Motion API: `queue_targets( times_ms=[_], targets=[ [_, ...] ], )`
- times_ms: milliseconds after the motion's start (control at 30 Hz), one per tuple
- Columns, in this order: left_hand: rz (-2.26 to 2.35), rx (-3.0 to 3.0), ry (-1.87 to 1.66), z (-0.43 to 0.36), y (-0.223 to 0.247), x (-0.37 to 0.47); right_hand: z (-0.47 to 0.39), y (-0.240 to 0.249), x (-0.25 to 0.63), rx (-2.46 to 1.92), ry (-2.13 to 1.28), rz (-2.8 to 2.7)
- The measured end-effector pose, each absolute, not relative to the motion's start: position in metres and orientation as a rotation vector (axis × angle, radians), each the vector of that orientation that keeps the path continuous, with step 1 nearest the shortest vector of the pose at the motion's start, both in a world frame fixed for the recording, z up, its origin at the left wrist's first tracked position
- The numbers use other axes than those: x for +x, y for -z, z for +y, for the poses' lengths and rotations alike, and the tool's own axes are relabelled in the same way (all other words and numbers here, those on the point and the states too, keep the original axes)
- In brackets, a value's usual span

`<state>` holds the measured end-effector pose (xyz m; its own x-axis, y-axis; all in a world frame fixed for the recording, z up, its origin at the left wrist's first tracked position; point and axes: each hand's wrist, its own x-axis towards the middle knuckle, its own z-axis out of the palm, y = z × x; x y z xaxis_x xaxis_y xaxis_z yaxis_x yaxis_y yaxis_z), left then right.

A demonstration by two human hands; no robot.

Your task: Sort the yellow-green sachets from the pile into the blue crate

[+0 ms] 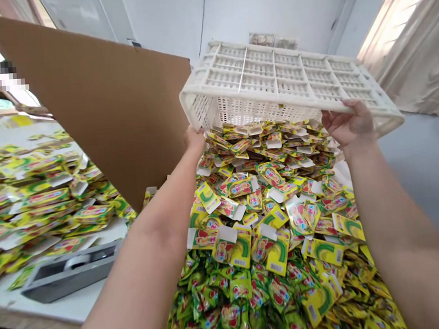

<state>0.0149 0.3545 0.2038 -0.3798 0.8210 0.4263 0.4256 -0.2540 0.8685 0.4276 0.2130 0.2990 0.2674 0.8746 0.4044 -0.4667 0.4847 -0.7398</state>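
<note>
A white plastic crate point(258, 71) is tipped over the far side of a big heap, its slotted bottom turned up and its open side facing down toward me. My left hand point(195, 137) grips the crate's near left corner. On the near right rim, my right hand point(350, 120) holds on with the thumb on top and the fingers beneath. Below the crate lie small printed yellow-green boxes point(276, 173), many with white flaps open. Nearer to me are green sachets point(229, 304) and yellow sachets point(358, 295).
A brown cardboard sheet point(125, 106) stands upright left of the crate. Beyond it, more flattened printed boxes point(45, 196) are piled on a white table point(57, 311). A grey tape dispenser point(72, 270) sits near that table's front edge. Curtains point(415, 55) hang at the right.
</note>
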Motion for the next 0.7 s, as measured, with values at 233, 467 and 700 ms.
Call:
queue_targets(
  times_ms=[233, 467, 700],
  targets=[
    [1.802, 1.579, -1.476, 0.297, -0.199, 0.008, 0.18, -0.299, 0.433, -0.672, -1.0, -0.914],
    [1.432, 2.031, -1.29, 0.176, -0.149, 0.029, 0.095, -0.24, 0.395, -1.073, -1.045, -1.185],
    [1.348, 1.925, -1.183, -0.028, -0.042, 0.031, -0.037, -0.098, 0.304, -1.373, -0.955, -1.825]
  ],
)
